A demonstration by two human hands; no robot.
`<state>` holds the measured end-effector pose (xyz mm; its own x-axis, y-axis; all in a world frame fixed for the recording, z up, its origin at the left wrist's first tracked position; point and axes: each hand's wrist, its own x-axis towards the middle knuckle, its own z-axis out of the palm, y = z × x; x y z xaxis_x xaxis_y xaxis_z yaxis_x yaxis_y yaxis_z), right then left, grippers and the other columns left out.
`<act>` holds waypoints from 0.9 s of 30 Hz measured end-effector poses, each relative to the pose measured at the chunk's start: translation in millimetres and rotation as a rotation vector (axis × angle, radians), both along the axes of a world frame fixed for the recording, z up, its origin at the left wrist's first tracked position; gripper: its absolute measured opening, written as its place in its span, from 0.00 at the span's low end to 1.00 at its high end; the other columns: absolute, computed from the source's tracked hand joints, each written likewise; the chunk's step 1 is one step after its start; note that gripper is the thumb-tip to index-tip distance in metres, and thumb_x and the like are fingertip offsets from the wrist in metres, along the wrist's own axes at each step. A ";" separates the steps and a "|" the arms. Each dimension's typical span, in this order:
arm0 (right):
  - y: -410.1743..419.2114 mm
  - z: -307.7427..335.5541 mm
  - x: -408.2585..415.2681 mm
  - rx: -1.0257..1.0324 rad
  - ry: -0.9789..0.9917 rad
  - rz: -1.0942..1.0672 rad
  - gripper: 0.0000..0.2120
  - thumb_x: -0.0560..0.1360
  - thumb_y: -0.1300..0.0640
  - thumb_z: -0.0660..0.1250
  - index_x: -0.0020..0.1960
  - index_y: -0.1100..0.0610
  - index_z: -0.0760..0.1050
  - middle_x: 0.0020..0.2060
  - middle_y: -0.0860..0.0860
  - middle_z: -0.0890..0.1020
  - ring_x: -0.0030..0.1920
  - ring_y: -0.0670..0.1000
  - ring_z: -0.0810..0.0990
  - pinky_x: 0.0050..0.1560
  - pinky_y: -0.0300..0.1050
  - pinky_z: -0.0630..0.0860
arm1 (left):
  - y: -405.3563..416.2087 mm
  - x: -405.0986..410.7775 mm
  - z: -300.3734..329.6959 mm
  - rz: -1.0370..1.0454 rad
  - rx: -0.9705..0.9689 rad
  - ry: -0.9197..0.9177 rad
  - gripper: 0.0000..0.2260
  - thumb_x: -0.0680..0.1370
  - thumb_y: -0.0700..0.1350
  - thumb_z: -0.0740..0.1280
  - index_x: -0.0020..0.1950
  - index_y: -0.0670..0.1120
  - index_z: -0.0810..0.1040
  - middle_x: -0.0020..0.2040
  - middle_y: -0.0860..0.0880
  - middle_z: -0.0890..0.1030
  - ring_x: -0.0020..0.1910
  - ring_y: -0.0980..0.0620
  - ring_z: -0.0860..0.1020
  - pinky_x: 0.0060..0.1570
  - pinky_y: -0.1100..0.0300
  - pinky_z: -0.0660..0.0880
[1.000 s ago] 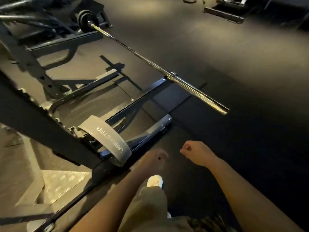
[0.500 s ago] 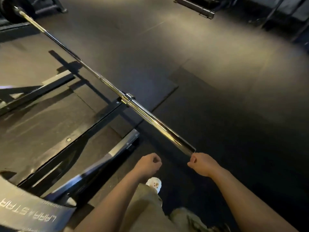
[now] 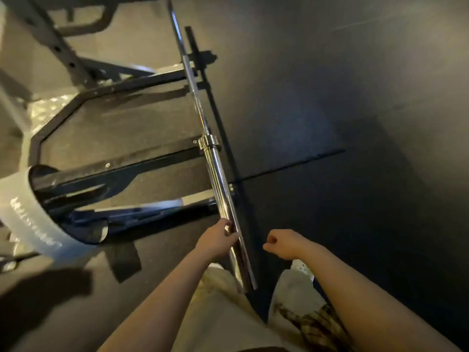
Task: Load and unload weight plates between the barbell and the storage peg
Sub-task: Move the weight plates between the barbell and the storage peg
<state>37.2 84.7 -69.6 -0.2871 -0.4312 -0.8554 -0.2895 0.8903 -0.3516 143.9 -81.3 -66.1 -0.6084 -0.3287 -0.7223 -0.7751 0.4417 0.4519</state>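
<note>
Barbell sleeve [image 3: 223, 199] juts bare toward you from the rack [image 3: 76, 62], your left hand [image 3: 215, 241] gripping its chrome while your right hand [image 3: 281, 243] hangs fisted and empty, no plates or storage peg visible, loading seemingly ahead.

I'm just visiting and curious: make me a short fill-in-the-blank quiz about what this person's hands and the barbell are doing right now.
1. The left hand touches the chrome ____ of the barbell.
2. The right hand is curled into a fist and holds ____.
3. The number of weight plates on this near end of the bar is ____.
4. The grey strap hangs to the ____ of the bar.

Missing words: sleeve; nothing; zero; left
</note>
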 end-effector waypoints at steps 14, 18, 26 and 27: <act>43.0 3.9 -126.8 -0.086 -0.038 0.078 0.14 0.80 0.48 0.61 0.61 0.55 0.73 0.54 0.53 0.78 0.53 0.51 0.78 0.58 0.48 0.75 | 104.3 -43.7 16.9 0.328 0.008 0.035 0.12 0.80 0.49 0.65 0.63 0.51 0.74 0.56 0.53 0.78 0.53 0.58 0.74 0.54 0.61 0.73; 16.4 4.6 -156.4 -0.154 -0.096 0.120 0.12 0.80 0.49 0.62 0.60 0.53 0.73 0.53 0.51 0.78 0.54 0.50 0.78 0.57 0.47 0.75 | 89.7 -80.0 11.4 0.491 -0.018 0.071 0.10 0.80 0.48 0.65 0.60 0.52 0.76 0.52 0.56 0.77 0.52 0.58 0.75 0.52 0.62 0.72; -77.9 7.7 -336.8 -0.236 0.099 0.041 0.05 0.80 0.49 0.63 0.53 0.49 0.73 0.46 0.49 0.79 0.46 0.47 0.79 0.47 0.42 0.75 | 0.1 -272.1 -1.2 0.441 0.016 0.209 0.12 0.80 0.48 0.64 0.63 0.49 0.76 0.57 0.51 0.80 0.57 0.54 0.77 0.59 0.56 0.75; -91.6 11.8 -360.7 -0.228 0.131 0.028 0.05 0.80 0.49 0.62 0.53 0.49 0.73 0.47 0.49 0.80 0.47 0.48 0.79 0.48 0.43 0.76 | -15.5 -299.1 1.8 0.430 0.000 0.217 0.12 0.80 0.48 0.64 0.63 0.49 0.76 0.58 0.50 0.80 0.57 0.53 0.77 0.59 0.56 0.75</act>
